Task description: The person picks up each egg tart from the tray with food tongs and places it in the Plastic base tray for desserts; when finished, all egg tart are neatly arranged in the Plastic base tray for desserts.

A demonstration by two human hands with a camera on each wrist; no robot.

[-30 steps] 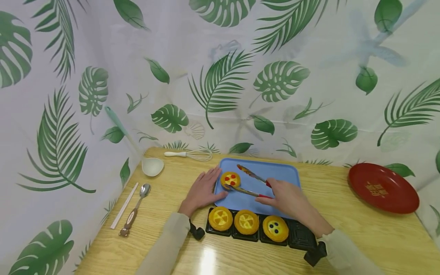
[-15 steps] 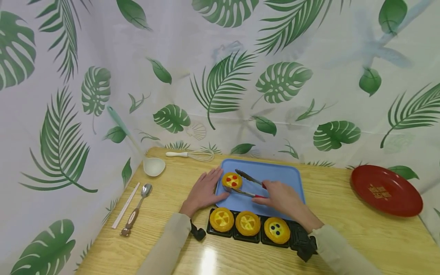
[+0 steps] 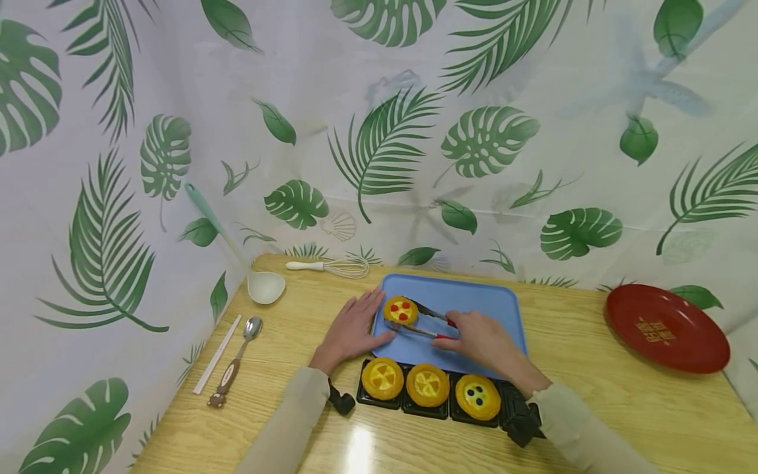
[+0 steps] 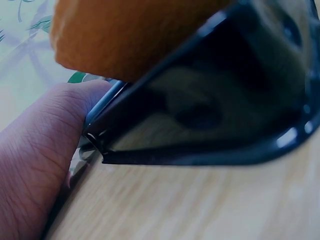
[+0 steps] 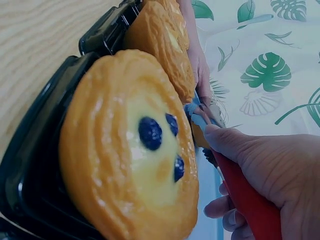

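In the head view my right hand (image 3: 485,339) grips the red-handled tongs (image 3: 425,331). The tong arms stand either side of a tart with red pieces (image 3: 400,308), their tips right at its edge. That tart sits at the left end of the blue tray (image 3: 462,299). My left hand (image 3: 354,328) rests at the tray's left edge, fingers straight and thumb pointing at the tart. In the right wrist view, thumb and fingers wrap a red tong handle (image 5: 250,200), and a tart with blue berries (image 5: 130,150) fills the foreground.
A row of black containers (image 3: 424,409) in front of the tray holds several tarts. To the right stands a red plate (image 3: 666,329). At the left lie a ladle (image 3: 265,288), a whisk (image 3: 328,266), a spoon (image 3: 233,362) and white chopsticks (image 3: 217,355).
My right hand and the tongs have moved left, and the far tong arm has swung in from open space to the tart's edge. My left hand stays in place.
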